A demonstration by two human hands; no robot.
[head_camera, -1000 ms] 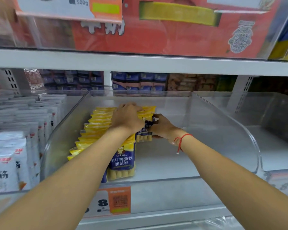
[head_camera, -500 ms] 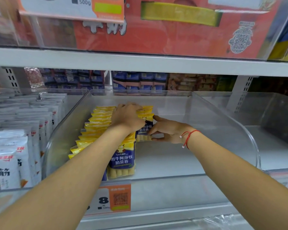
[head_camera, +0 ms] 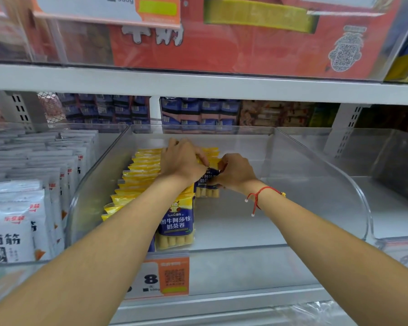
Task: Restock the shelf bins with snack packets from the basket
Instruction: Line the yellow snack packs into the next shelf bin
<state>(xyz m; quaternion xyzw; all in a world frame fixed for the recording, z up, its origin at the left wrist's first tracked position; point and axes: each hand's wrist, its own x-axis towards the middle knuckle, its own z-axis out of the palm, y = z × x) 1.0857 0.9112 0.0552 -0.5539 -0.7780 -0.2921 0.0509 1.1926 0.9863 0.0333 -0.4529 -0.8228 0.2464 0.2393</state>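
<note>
A row of yellow and blue snack packets (head_camera: 137, 182) stands upright along the left side of a clear plastic shelf bin (head_camera: 316, 165). The front packet (head_camera: 176, 222) shows blue lettering and pale rolls. My left hand (head_camera: 181, 161) rests palm down on top of the row's far end. My right hand (head_camera: 236, 171) grips the top of a packet (head_camera: 206, 190) that stands at the right of the row, just beside my left hand. A red string bracelet circles the right wrist. The basket is not in view.
White packets (head_camera: 14, 220) fill the bin to the left. A clear bin (head_camera: 386, 184) to the right holds nothing visible. An orange price tag (head_camera: 172, 276) hangs on the bin's front. A shelf board (head_camera: 198, 83) with a red box runs overhead.
My right hand has risen from the lower side of the packet to its top edge and closed its fingers there. The left hand has stayed on the row.
</note>
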